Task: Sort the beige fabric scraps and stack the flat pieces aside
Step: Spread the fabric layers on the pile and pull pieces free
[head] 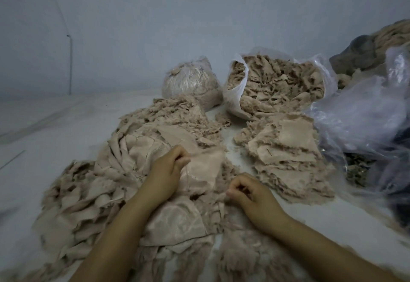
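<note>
**Sorting beige scraps: hazards at the moment of separation**

The left hand (165, 171) pinches the upper edge of a flat beige piece (205, 166) atop the unsorted heap (93, 193), which spreads from the near edge toward the middle of the pale work surface (44, 126). The right hand (248, 190), fingers curled together, appears to nip a frayed tuft at the heap's right margin, though blur leaves its hold uncertain. The stack of flat pieces (286, 157) lies to the right, near a clear plastic bag (359, 113); an open bag of shredded scraps (275, 86) and a tied bag (190, 82) stand toward the far edge. Risks, as judged: loose fringe may cling and drag neighbouring scraps along with the lifted piece; a limp piece may fold in transit and land creased; the ragged, uneven stack may slump toward the plastic bag
</note>
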The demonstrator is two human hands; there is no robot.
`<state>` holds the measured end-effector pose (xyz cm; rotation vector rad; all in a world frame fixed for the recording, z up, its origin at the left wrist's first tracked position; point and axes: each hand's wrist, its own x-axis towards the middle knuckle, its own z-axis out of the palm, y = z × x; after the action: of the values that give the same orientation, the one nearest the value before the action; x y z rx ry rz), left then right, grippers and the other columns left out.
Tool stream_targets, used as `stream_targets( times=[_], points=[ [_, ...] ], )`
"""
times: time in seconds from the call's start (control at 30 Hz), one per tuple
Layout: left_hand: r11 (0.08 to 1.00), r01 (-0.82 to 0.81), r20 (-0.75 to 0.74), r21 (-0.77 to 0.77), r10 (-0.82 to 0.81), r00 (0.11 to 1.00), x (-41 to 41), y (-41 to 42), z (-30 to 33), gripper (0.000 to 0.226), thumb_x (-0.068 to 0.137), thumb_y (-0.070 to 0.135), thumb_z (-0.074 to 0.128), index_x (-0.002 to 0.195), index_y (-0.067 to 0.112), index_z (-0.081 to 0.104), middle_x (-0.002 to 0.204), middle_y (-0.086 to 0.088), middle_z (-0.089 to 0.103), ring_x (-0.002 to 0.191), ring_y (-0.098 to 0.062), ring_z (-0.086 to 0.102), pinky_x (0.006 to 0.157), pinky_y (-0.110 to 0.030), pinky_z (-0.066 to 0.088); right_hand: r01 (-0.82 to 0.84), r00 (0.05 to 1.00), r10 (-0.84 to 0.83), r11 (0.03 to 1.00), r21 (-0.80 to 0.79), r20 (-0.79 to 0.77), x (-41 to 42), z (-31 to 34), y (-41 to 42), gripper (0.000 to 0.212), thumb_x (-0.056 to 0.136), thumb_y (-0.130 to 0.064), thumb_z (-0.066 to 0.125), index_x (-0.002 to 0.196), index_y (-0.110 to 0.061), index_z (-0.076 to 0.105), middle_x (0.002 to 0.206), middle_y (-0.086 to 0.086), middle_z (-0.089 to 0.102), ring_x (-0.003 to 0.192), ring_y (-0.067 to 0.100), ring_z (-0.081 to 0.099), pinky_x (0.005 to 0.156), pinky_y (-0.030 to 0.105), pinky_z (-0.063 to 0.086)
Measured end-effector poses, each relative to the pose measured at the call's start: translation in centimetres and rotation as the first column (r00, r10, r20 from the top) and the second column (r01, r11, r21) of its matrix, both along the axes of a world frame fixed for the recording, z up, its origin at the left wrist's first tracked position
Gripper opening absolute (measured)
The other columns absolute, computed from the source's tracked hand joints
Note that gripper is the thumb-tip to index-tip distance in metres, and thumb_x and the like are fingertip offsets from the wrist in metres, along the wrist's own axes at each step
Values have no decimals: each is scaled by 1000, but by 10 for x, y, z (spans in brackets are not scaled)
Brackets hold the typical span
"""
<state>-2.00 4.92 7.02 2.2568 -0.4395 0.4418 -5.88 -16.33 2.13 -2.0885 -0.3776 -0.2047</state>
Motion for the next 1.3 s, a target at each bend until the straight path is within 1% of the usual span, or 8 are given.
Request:
stream_targets(
  times=[0.23, 0.4, 0.53, 0.67, 0.93, 1.07, 1.13, 1.3],
  points=[
    [965, 259, -65, -43, -262, 963, 3, -42, -1, 28, 97, 15, 46, 73, 30, 44, 59, 18, 47, 57, 2, 39, 56, -16, 32, 67, 972, 47, 882, 467, -229, 0, 18, 1, 45, 74, -49, 59, 104, -16, 60, 92, 3, 66, 71, -1, 61, 63, 12, 48],
    [911, 354, -142, -211, -387, 911, -2, -45, -24, 20, 97, 13, 45, 78, 17, 48, 60, 18, 48, 57, 2, 42, 57, -15, 35, 152, 896, 169, 754, 640, -411, 6, 11, 1, 37, 81, -25, 69, 101, 5, 60, 89, 24, 62, 76, 28, 59, 68, 36, 50],
    [872, 316, -279, -374, -431, 858, -5, -45, -28, 20, 97, 22, 43, 82, 15, 52, 101, 20, 64, 100, 4, 58, 84, -8, 41, 199, 927, 109, 670, 716, -359, 10, 5, -2, 12, 91, -16, 60, 85, -7, 55, 72, 14, 60, 68, 26, 54, 64, 37, 47],
    [957, 256, -346, -140, -289, 893, 0, -47, -35, 22, 99, 32, 43, 78, 27, 50, 72, 18, 52, 68, 4, 48, 67, -16, 39, 179, 952, 81, 637, 749, -296, 9, 3, 2, 13, 92, -13, 59, 82, -9, 51, 65, 9, 51, 60, 21, 46, 57, 31, 40],
    [873, -142, -158, -466, 76, 985, 13, -36, -35, 32, 97, 10, 46, 67, 16, 54, 69, 2, 57, 67, -8, 51, 61, -18, 39, 153, 975, 28, 635, 757, -221, 6, 5, -13, 16, 85, -11, 64, 74, -14, 53, 69, 11, 46, 62, 21, 39, 56, 28, 34],
    [898, 81, -183, -434, -175, 967, -3, -37, -38, 18, 87, 47, 56, 86, 35, 69, 86, 17, 71, 84, 4, 64, 75, -11, 47, 50, 975, 107, 745, 665, -193, 4, 3, -21, 16, 74, -8, 73, 76, -17, 60, 70, 1, 57, 63, 11, 54, 55, 20, 46],
    [903, 175, -220, -394, -277, 935, -7, -44, -40, 36, 71, 56, 63, 103, 42, 62, 99, 24, 68, 96, 7, 61, 82, -11, 48, 22, 975, 115, 797, 603, -188, 5, 0, -17, 22, 75, -1, 74, 87, -16, 63, 79, -1, 64, 74, 10, 61, 65, 20, 51],
    [836, 205, -138, -509, -314, 939, -10, -55, -39, 18, 89, 9, 61, 80, 23, 69, 74, 7, 68, 70, -5, 63, 64, -18, 50, 70, 950, 152, 747, 661, -272, 5, 2, -12, 58, 66, -18, 78, 120, -19, 57, 108, 5, 67, 98, 19, 67, 80, 27, 55]
  ],
)
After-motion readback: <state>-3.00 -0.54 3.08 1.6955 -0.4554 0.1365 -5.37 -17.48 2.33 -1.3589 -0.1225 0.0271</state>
